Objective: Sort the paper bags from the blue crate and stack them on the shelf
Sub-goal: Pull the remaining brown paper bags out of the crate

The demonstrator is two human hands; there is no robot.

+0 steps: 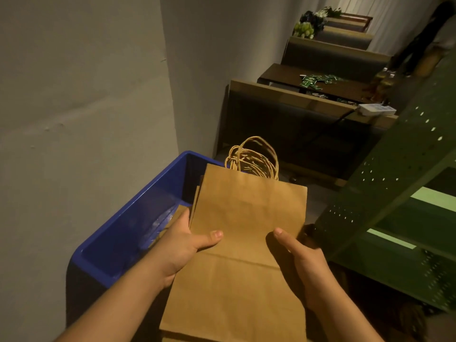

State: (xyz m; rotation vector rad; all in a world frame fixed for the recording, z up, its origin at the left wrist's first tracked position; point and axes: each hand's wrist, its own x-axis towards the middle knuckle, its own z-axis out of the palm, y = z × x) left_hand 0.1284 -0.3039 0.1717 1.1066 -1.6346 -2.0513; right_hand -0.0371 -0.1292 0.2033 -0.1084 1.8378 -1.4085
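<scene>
I hold a stack of flat brown paper bags (246,218) over the blue crate (138,208), their twisted paper handles (254,156) bunched at the far end. My left hand (187,243) grips the stack's left edge, thumb on top. My right hand (303,257) holds the right edge, thumb on top, fingers underneath. More brown paper (177,213) lies inside the crate, just left of my left hand. The green perforated metal shelf (394,183) stands close on the right.
A grey wall (86,95) runs along the left, right behind the crate. Ahead are dark booth seats (296,119) and a table (333,87) with small green packets. A person's legs (419,45) show at the far top right.
</scene>
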